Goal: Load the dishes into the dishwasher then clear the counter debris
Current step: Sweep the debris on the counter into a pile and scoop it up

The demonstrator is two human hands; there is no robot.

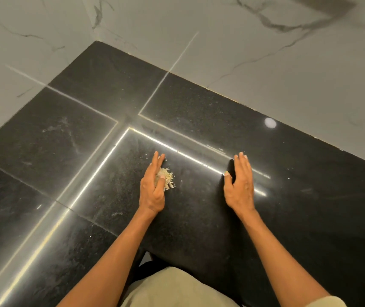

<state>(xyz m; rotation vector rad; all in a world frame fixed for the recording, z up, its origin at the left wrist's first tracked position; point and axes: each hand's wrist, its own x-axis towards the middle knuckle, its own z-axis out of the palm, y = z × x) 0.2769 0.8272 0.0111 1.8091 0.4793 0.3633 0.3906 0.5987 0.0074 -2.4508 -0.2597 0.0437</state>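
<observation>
Two flat, unclenched hands on edge on black counter (199, 218). Debris pile (167, 179) touching left hand (152, 187), on its inner side. Right hand (240, 185) well apart, grasping nothing.

Single head-worn wide-angle view, looking steeply down and forward onto the black tabletop (199, 103) from close above. Taken from the near edge, facing its far corner where the marble walls (265, 52) meet; forearms entering from the bottom edge.
</observation>
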